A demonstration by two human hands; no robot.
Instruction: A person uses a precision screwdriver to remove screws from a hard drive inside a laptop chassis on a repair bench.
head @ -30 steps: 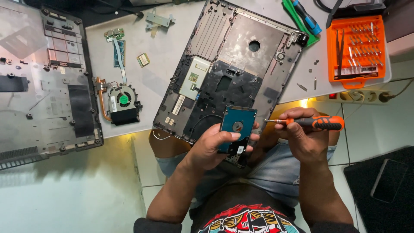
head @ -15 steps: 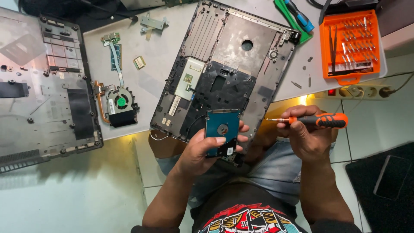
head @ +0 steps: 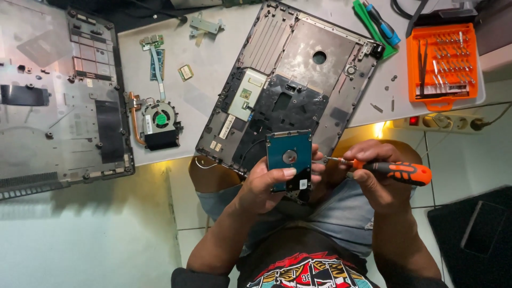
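Head view: left hand (head: 265, 184) is gripping a teal hard drive (head: 288, 159) upright over the lap, thumb lying across its face. Right hand (head: 376, 176) is closing around an orange-handled screwdriver (head: 392, 170), its tip touching the drive's right edge. Just beyond the drive, an opened laptop chassis (head: 298, 80) is lying on the surface (head: 208, 101), with a cooling fan (head: 159, 120) to its left and an orange bit case (head: 441, 64) to its right.

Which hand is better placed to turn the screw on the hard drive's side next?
Right hand: it holds the orange-handled screwdriver, tip at the hard drive edge. Left hand grips the drive.
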